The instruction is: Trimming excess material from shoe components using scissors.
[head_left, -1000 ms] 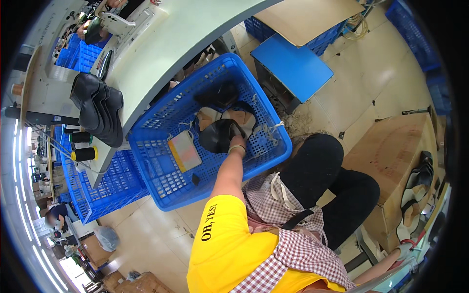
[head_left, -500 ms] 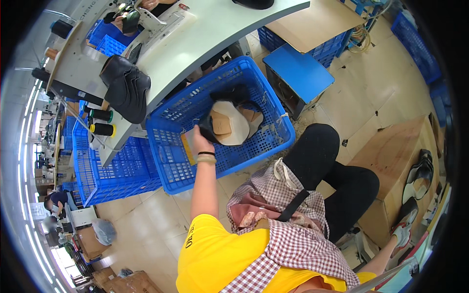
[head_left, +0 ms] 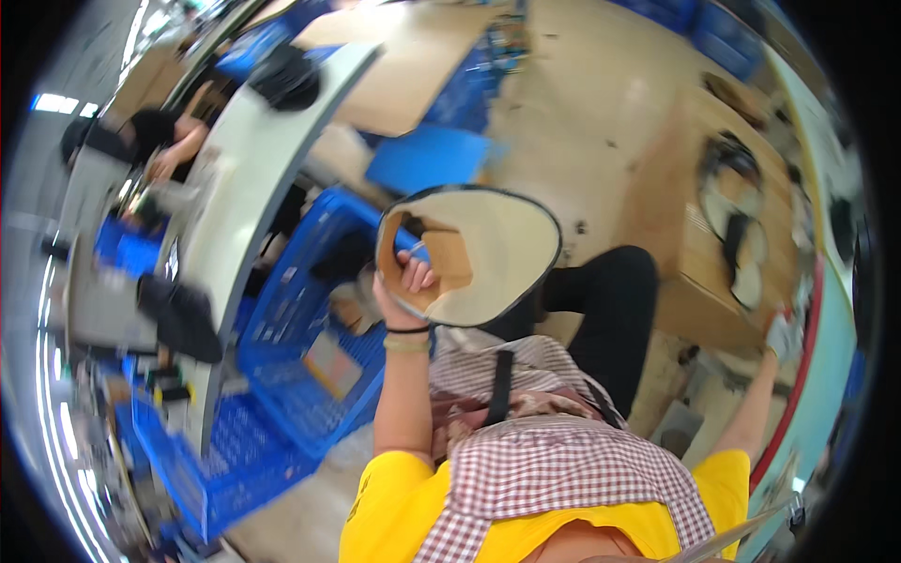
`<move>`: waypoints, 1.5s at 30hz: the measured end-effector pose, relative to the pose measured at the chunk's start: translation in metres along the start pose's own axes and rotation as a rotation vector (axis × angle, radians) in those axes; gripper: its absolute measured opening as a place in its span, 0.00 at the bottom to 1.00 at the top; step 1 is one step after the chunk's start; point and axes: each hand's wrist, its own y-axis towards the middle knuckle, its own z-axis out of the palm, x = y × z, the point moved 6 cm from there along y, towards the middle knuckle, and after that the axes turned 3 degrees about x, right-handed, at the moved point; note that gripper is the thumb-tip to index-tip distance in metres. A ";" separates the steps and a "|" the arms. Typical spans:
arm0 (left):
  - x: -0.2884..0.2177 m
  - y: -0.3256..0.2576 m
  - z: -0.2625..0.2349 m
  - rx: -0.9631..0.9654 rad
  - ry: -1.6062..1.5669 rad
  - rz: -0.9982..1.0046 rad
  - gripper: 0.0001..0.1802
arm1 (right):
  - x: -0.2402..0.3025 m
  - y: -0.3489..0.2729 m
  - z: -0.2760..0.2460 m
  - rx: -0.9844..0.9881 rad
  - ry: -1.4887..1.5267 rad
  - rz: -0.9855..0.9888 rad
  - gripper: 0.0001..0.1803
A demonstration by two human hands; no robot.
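My left hand (head_left: 413, 274) is closed on a shoe upper (head_left: 511, 249), held up above my lap. Its cream lining and tan inner patch face me, and a dark edge runs around it. The fingers show inside its opening. Far to the right, my right hand (head_left: 785, 336) wears a whitish glove beside a red-edged, pale green surface (head_left: 793, 403). It is small and blurred, so its grip is unclear. Below and left of the held upper stands a blue plastic basket (head_left: 267, 352) with other shoe pieces (head_left: 352, 308) in it.
A brown box (head_left: 680, 244) at the right carries black-and-cream shoe pieces (head_left: 737, 220). Left stands a white sewing table (head_left: 239, 169) with dark shoe pieces (head_left: 178, 317); another person's arm (head_left: 183, 150) is beyond it. A blue stool (head_left: 427, 164) stands ahead.
My left hand has lifted the shoe upper out of the blue basket and brought it over my lap. The view has turned to the right. My right hand has shifted along the right side.
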 end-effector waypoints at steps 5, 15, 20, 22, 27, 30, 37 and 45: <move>0.096 0.027 0.001 0.050 -0.096 -0.354 0.14 | -0.090 0.010 -0.024 -0.276 0.240 0.380 0.25; 0.176 0.017 0.018 -0.210 0.068 -0.508 0.19 | 0.249 -0.246 -0.019 0.857 1.333 -0.125 0.28; 0.168 0.014 -0.002 -0.232 0.451 -0.314 0.22 | 0.287 -0.265 -0.005 0.806 0.986 0.073 0.27; 0.156 0.016 0.016 -0.197 0.694 -0.124 0.23 | 0.286 -0.262 -0.003 0.675 0.997 -0.015 0.24; 0.181 0.013 -0.001 -0.124 0.913 -0.213 0.27 | 0.299 -0.291 0.012 0.897 0.918 -0.046 0.26; 0.208 0.009 -0.021 -0.290 0.786 -0.338 0.25 | 0.309 -0.291 0.012 0.799 0.819 -0.248 0.25; 0.212 -0.002 -0.004 0.074 0.134 -0.733 0.21 | 0.241 -0.213 0.092 0.583 0.258 -0.215 0.28; 0.193 -0.046 0.043 0.447 1.725 -0.140 0.13 | 0.260 -0.210 0.097 0.626 0.165 -0.323 0.27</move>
